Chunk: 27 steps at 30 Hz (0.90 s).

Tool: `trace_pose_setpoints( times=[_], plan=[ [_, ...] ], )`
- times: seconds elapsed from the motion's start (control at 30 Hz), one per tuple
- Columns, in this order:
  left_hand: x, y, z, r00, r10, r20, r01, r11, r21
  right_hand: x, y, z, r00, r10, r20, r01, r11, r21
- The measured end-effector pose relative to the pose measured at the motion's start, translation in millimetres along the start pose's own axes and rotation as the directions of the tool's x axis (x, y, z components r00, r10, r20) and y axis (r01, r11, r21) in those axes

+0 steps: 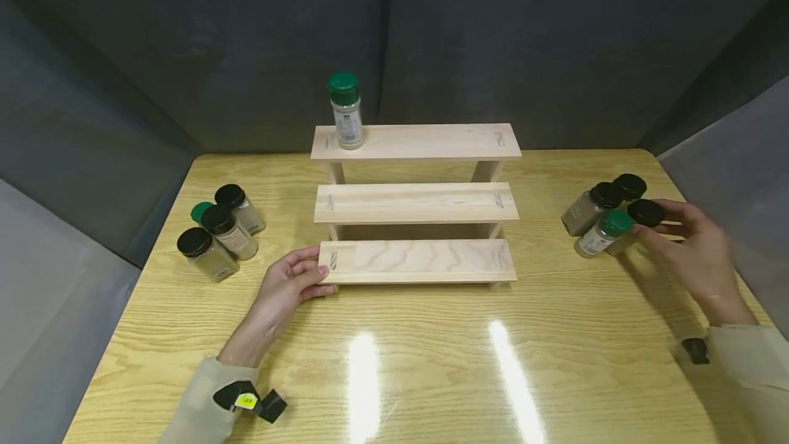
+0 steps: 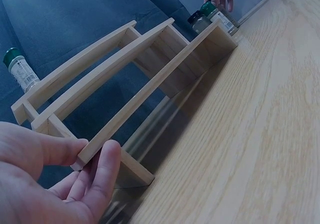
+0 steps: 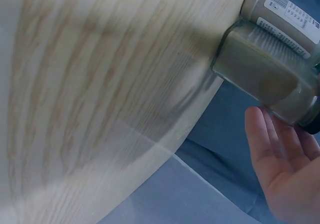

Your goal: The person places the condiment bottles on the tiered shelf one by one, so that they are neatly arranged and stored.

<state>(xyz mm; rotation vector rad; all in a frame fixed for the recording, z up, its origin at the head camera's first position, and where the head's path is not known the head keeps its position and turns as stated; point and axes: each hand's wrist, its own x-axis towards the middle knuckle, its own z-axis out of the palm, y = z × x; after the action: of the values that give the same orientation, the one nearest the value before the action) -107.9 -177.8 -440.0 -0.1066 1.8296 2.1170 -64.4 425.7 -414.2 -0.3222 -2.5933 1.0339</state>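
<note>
My left hand (image 1: 290, 279) pinches the left end of the lowest board of a three-step wooden rack (image 1: 419, 262); the left wrist view shows the thumb on top and fingers underneath. One green-capped spice jar (image 1: 348, 118) stands at the left of the top board. Over on the right, my right hand (image 1: 696, 245) has its thumb and fingers about a black-lidded spice jar (image 3: 265, 69), near its lid. That jar stands against a green-capped jar (image 1: 596, 240), with two more black-lidded jars (image 1: 582, 214) behind. In the right wrist view the thumb is hidden.
Left of the rack stands a cluster of jars (image 1: 212, 259), several black-lidded and one green-capped. The wooden table (image 1: 425, 362) reflects two bright light strips in front. Dark cloth (image 1: 493, 40) hangs behind, with grey panels at both sides.
</note>
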Motion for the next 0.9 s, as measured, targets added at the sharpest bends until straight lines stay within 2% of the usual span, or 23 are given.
trace_pose_setpoints(
  times=[0.17, 0.3, 0.4, 0.57, 0.7, 0.9],
  plan=[
    [0.2, -0.2, 0.6, 1.000, -0.001, 0.000, 0.001, 1.000, 0.001, -4.0, -1.9, -2.2, 0.999, 0.024, -0.030, -0.023, 1.000, 0.020],
    [0.0, 0.0, 0.6, 1.000, -0.003, 0.001, 0.003, 1.000, -0.002, -7.2, -2.7, -7.1, 0.996, 0.057, -0.067, -0.050, 0.994, 0.101],
    [-0.2, 0.6, 0.1, 1.000, -0.003, 0.000, 0.003, 1.000, -0.002, -8.5, -5.7, -12.2, 0.992, 0.077, -0.104, -0.064, 0.990, 0.123],
    [-0.3, 1.3, -0.2, 1.000, 0.000, 0.004, 0.000, 1.000, 0.003, -11.8, -16.0, -24.8, 0.985, 0.101, -0.138, -0.093, 0.994, 0.064],
    [-0.6, 1.9, -0.1, 1.000, -0.001, 0.003, 0.001, 1.000, 0.008, -11.6, -24.3, -35.7, 0.984, 0.085, -0.155, -0.082, 0.996, 0.025],
    [-1.0, 2.1, 0.4, 1.000, -0.011, -0.003, 0.011, 1.000, 0.012, -10.9, -33.2, -45.9, 0.984, 0.045, -0.171, -0.028, 0.995, 0.099]
  ],
)
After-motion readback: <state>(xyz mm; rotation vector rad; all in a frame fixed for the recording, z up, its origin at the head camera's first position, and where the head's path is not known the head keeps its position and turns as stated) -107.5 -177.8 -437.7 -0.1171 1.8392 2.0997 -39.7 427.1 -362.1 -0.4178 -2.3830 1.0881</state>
